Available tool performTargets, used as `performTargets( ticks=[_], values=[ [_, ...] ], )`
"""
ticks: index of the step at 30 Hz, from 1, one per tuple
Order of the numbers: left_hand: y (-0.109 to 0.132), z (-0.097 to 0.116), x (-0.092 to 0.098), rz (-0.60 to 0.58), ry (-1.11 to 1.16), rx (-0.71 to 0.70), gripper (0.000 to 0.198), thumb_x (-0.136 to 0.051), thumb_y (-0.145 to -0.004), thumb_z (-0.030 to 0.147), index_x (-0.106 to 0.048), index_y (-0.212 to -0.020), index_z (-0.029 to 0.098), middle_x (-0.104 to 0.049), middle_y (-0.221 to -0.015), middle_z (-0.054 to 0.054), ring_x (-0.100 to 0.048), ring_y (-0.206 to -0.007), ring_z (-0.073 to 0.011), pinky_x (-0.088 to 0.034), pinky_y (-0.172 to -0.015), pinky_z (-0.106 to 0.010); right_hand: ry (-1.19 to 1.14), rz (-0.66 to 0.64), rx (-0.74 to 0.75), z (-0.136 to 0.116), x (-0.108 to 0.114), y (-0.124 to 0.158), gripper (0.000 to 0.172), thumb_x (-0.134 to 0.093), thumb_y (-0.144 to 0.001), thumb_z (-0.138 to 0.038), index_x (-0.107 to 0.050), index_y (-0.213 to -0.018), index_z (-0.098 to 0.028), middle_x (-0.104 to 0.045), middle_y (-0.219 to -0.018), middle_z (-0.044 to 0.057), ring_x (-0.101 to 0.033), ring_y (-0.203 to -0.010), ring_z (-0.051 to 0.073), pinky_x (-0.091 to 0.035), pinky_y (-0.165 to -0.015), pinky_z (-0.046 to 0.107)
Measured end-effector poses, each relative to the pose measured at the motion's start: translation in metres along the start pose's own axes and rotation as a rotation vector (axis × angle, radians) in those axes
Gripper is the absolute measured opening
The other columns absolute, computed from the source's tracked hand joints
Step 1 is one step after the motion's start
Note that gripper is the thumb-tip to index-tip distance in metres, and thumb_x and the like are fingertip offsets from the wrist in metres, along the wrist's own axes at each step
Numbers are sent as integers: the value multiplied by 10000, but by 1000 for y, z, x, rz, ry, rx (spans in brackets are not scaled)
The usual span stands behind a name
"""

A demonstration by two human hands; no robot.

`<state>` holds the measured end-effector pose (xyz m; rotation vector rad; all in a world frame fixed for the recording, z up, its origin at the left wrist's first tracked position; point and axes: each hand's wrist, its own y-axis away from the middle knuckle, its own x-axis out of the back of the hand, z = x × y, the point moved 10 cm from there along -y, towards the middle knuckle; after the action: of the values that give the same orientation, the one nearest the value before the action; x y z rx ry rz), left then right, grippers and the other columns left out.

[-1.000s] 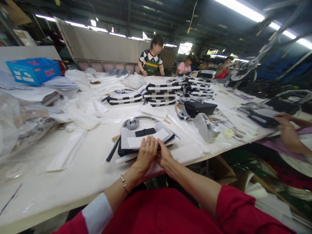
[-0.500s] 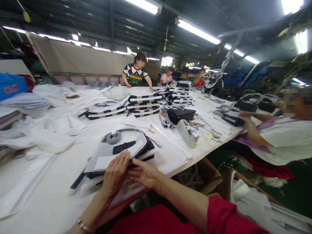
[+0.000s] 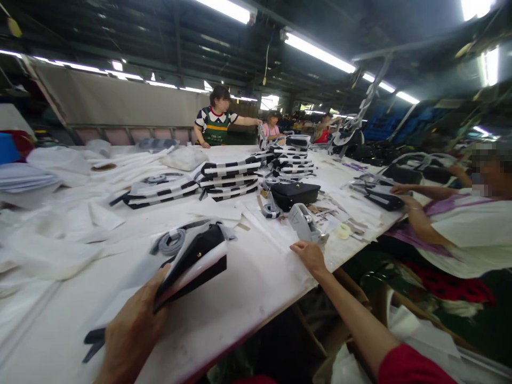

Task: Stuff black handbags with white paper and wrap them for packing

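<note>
My left hand point(image 3: 138, 320) is wrapped round the near edge of a black bag point(image 3: 200, 253) and holds it tilted up off the table. White sheet material shows between the bag's layers, and a coiled grey-wrapped strap point(image 3: 172, 241) lies on its grey covering. Dark strap ends stick out below, beside my wrist. Further right, my right hand point(image 3: 310, 256) is low over the table, just in front of a grey tape dispenser point(image 3: 304, 223). Its fingers are drawn together; whatever they pinch, if anything, is too small to make out.
Stacks of wrapped black-and-white pieces point(image 3: 230, 178) and another black bag point(image 3: 294, 196) stand beyond. White sheets point(image 3: 52, 234) cover the table's left side. A co-worker point(image 3: 452, 218) handles a bag at the right; another person point(image 3: 216, 125) stands across the table point(image 3: 248, 298). Below its edge are boxes.
My left hand has gripped the bag and tilted its edge up. The right hand has left the bag and moved right to the tape dispenser. Across the table, the person has stretched out an arm.
</note>
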<state>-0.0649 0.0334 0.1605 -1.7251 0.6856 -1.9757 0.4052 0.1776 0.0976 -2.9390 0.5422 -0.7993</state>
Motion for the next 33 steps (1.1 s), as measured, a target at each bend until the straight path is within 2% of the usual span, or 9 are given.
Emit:
performTargets(
  ticks=[4, 7, 9, 16, 20, 23, 26, 30, 33],
  values=[
    [-12, -29, 9, -54, 44, 225, 457, -515, -869, 339, -522, -1323, 292, -734, -916, -8, -700, -707, -235, -530, -597, -286, 180, 20, 95, 11, -12, -5, 131, -775, -585, -206, -722, -704, -208, -703, -837, 69, -605, -939, 264, -404, -939, 406],
    [-15, -46, 8, -191, 57, 396, 451, -528, -864, 449, -546, -1279, 273, -721, -793, 5, -685, -657, -231, -494, -580, -266, 376, -36, 161, 12, -24, -4, 41, -687, -701, -226, -711, -695, -193, -707, -839, 89, -608, -930, 262, -402, -927, 397],
    [-14, -52, 5, -288, 59, 470, 473, -529, -856, 500, -545, -1264, 261, -715, -772, 0, -686, -677, -241, -486, -590, -267, 517, -58, 198, 9, -27, -3, 123, -626, -770, -248, -703, -695, -188, -705, -836, 92, -604, -911, 260, -404, -900, 396],
    [-14, -55, 4, -327, 52, 534, 479, -491, -858, 568, -545, -1216, 254, -707, -782, -15, -682, -691, -261, -464, -573, -285, 661, -21, 184, -6, -12, -15, 142, -619, -792, -282, -696, -732, -179, -684, -834, 67, -598, -832, 248, -422, -821, 389],
    [-15, -58, 1, -334, 82, 521, 495, -524, -838, 559, -537, -1234, 262, -700, -754, -2, -671, -652, -245, -458, -557, -274, 652, -62, 246, -37, -10, -15, 194, -565, -873, -295, -729, -825, -204, -708, -936, 53, -619, -877, 216, -444, -819, 330],
    [-16, -59, 2, -329, 85, 523, 500, -518, -841, 538, -536, -1256, 260, -701, -748, -6, -670, -652, -251, -456, -553, -277, 663, -107, 378, -76, -24, 9, 193, -546, -912, -274, -726, -869, -217, -708, -988, 46, -617, -943, 204, -444, -846, 301],
    [-17, -57, 4, -317, 86, 522, 501, -524, -836, 517, -538, -1267, 261, -702, -752, -4, -670, -656, -249, -452, -551, -271, 752, -252, 524, -103, -64, 58, 221, -525, -941, -260, -722, -853, -213, -705, -935, 53, -621, -938, 197, -447, -820, 281],
    [-17, -56, 5, -283, 105, 499, 505, -552, -824, 496, -542, -1272, 263, -698, -734, 11, -666, -640, -232, -448, -549, -254, 959, -632, 580, -97, -127, 129, 165, -590, -893, -242, -730, -828, -183, -714, -929, 77, -644, -908, 216, -459, -751, 283],
    [-15, -57, 5, -252, 108, 492, 508, -573, -811, 486, -551, -1271, 271, -705, -746, 16, -671, -654, -229, -449, -557, -248, 902, -859, 516, -92, -138, 154, 250, -702, -799, -412, -746, -892, -184, -726, -992, 89, -662, -915, 249, -474, -728, 295]
  ],
)
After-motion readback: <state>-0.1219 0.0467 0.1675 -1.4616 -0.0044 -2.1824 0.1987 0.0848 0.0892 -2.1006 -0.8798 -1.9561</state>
